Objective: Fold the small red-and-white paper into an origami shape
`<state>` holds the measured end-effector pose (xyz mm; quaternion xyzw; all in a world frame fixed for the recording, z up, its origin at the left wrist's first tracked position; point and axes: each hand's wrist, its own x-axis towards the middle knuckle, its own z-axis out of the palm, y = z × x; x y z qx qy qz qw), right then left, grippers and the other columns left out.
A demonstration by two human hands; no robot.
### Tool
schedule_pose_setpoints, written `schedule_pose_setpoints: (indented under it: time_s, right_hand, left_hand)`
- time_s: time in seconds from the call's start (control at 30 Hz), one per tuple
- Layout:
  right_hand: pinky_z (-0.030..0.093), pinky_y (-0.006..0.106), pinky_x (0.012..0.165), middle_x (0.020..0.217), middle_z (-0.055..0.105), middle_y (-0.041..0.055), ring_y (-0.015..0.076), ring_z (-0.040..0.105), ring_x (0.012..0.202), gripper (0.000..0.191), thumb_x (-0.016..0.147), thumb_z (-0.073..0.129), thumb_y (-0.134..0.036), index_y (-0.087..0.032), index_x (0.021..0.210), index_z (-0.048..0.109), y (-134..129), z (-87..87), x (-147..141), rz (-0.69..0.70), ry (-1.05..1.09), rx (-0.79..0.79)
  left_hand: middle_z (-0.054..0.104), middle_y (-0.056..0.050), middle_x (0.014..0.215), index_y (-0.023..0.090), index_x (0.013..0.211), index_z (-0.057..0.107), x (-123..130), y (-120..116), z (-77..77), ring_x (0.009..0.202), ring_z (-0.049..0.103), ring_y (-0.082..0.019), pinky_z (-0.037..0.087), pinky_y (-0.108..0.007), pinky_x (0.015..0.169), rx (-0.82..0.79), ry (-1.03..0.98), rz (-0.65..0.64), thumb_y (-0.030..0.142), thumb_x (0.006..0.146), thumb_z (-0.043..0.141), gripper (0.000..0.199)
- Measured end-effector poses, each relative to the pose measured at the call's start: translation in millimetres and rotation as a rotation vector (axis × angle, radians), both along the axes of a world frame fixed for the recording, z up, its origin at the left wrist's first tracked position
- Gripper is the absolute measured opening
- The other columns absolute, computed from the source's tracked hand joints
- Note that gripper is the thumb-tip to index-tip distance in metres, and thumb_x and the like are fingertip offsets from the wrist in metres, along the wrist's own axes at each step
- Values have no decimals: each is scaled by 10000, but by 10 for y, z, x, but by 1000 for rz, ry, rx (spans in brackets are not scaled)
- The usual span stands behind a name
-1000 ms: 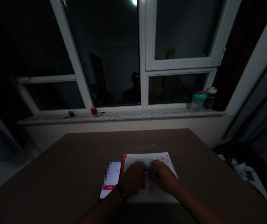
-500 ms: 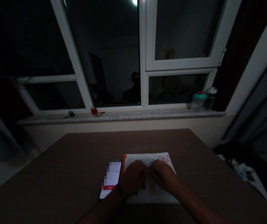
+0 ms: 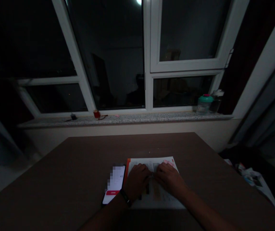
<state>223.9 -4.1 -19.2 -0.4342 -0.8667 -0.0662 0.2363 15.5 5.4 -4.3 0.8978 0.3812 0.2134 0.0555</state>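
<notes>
A printed book or booklet [image 3: 168, 203] with a red-orange left edge lies on the table under both of my hands. My left hand [image 3: 138, 179], with a dark band on its wrist, rests over the left part of the page with its fingers curled. Opposite it, my right hand [image 3: 168, 178] is curled over the right part. Their fingertips almost meet around a small thin object [image 3: 151, 175], slender like a stick; dim light hides its kind. Left of the booklet, close by my left hand, lies a phone [image 3: 114, 183] with its screen lit.
The brown table [image 3: 91, 154] reaches to the wall below a window. On the speckled sill [image 3: 137, 118] stand a small red container [image 3: 96, 114], a little dark bottle [image 3: 73, 116], a teal-lidded bottle [image 3: 204, 104] and a clear bottle [image 3: 216, 101]. Papers [image 3: 253, 178] lie beyond the table's right edge.
My hands have come slightly closer together, and less of the thin object shows between them. My right fingers sit a little higher on the page. Phone and booklet have stayed put.
</notes>
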Motion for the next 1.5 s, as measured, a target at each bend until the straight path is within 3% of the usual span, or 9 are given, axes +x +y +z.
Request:
schedule_pose_setpoints:
  time_s: [0.2,0.53,0.83,1.13,1.37,1.5]
  right_hand:
    - [377,351,831,895,606,42,215,535,885,74,902,616,-196,-216,860,673,-15,3,10,18,-28,-82]
    - [400,308,776,904,598,38,206,545,903,18,870,643,-219,-202,874,645,-40,31,24,104,85,-274]
    - [406,287,770,886,586,27,192,551,894,55,841,618,-161,-206,846,649,-55,12,18,128,168,-314]
    - [415,278,752,835,596,19,179,568,844,119,869,544,-127,-197,799,610,-53,51,-20,82,260,-344]
    - [441,289,795,927,601,39,190,572,901,114,890,520,-116,-200,913,594,20,-42,-47,4,363,-337]
    - [442,306,825,970,586,51,201,558,937,138,891,524,-114,-201,964,603,45,-87,-51,-5,319,-313]
  left_hand:
    - [595,-24,1012,204,1025,616,-29,1,-49,974,523,-226,394,-338,838,-32,2,-62,238,919,672,125]
    - [599,-22,1018,200,1009,613,-62,-1,-61,968,529,-217,398,-321,833,-99,13,-116,144,910,629,115]
    - [600,-20,1020,204,1013,600,-61,20,-108,976,529,-207,401,-313,845,-116,-49,-103,125,929,581,116]
    - [561,-43,1164,241,1209,554,-68,21,-165,1103,488,-244,384,-382,963,-159,-141,-30,119,835,635,401]
    - [554,-44,1160,266,1251,542,-64,16,-96,1099,483,-256,382,-398,952,-191,-110,-38,158,850,624,424]
    - [556,-38,1163,258,1211,557,-55,9,-90,1100,484,-251,372,-398,957,-184,-106,-32,161,862,615,367]
